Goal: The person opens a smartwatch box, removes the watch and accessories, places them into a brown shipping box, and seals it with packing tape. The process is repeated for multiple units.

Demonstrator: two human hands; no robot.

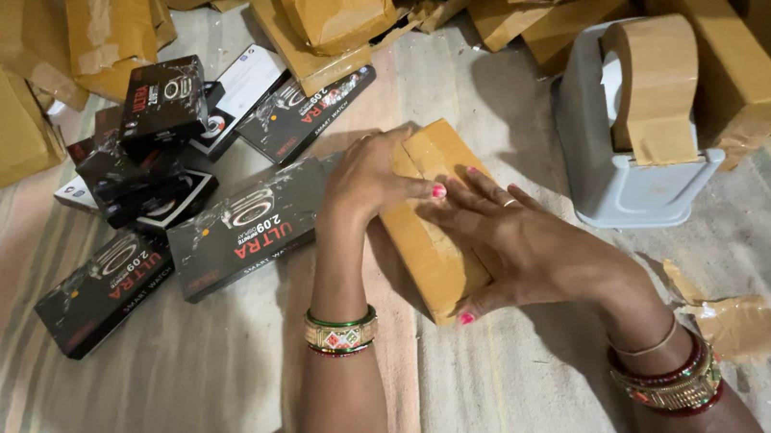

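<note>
Taped parcel [428, 226] pressed under left hand [365, 180]; right hand [527, 247].

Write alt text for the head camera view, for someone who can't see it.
Two bare hands, left hand and right hand, press on a brown taped parcel on a striped cloth. Black product boxes lie to the left, a grey tape dispenser behind, more brown parcels piled beyond.

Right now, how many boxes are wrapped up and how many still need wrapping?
Done: a heap of brown taped parcels lies along the top. In hand: the left hand and right hand press flat on one brown-taped box on the striped cloth. Left: about eight black boxes lie bare beside it. The tape dispenser stands close.
</note>
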